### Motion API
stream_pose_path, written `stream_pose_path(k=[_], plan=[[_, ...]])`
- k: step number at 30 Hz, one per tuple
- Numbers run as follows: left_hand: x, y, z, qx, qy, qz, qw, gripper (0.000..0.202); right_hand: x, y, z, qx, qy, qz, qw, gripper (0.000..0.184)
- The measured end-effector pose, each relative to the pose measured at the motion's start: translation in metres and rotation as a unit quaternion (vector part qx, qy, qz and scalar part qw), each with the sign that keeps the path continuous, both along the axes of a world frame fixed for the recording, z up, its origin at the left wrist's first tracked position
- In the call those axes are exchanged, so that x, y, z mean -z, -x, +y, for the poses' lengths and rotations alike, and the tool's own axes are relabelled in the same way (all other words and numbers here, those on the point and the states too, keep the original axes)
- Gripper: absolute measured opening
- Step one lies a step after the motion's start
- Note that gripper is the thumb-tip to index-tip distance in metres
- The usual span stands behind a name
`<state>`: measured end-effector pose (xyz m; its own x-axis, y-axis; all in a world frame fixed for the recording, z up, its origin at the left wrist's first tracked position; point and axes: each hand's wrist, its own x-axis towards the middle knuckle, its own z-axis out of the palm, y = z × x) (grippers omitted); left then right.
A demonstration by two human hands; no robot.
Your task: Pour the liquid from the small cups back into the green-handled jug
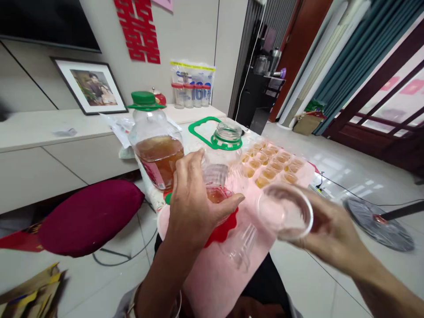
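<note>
My left hand [194,201] hovers at the middle of the table with its fingers spread, holding nothing. Partly behind it is a container of amber liquid [217,193], above a red piece with a scalloped edge [222,229]. In my right hand [327,221] is a clear plastic cup [285,214], tilted toward me and blurred by motion. Between my hands, another clear plastic item [243,247], perhaps a cup on its side, lies on the pink table cover [212,278]. Behind the left hand stands an uncapped clear jar [228,137] with a green handle.
A large green-lidded jar [159,161] of amber liquid stands at left. Several small cups of amber liquid [270,165] sit in rows at the far right of the table. A maroon stool [92,216] is left, a plastic-covered round base [379,223] right.
</note>
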<state>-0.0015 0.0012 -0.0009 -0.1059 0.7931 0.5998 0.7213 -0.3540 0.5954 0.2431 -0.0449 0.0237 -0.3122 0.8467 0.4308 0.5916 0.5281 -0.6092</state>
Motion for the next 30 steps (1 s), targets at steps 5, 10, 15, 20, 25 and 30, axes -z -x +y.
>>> stream_pose_path(k=[5,10,15,20,25,30], plan=[[0.002,0.002,0.001,0.005,0.004,0.003,1.000,0.104,0.043,0.024,-0.040,-0.119,0.043,-0.003,0.992,0.050],[0.000,0.001,0.001,0.005,-0.005,0.003,1.000,0.103,0.082,0.042,-0.049,-0.174,-0.094,-0.079,0.977,0.057],[-0.002,0.000,0.000,0.008,0.003,-0.009,1.000,0.103,0.102,0.040,-0.045,-0.146,-0.082,-0.081,0.983,0.051],[-0.004,-0.002,0.001,0.014,0.012,-0.023,1.000,0.104,0.108,0.023,-0.029,-0.066,-0.049,0.023,0.996,0.059],[-0.004,0.001,0.000,0.008,0.028,-0.026,0.999,0.105,0.113,0.002,-0.006,0.077,0.107,0.190,0.973,0.055],[-0.001,0.004,-0.001,0.002,0.035,0.006,0.999,0.105,0.124,-0.008,0.012,0.119,0.173,0.305,0.929,0.061]])
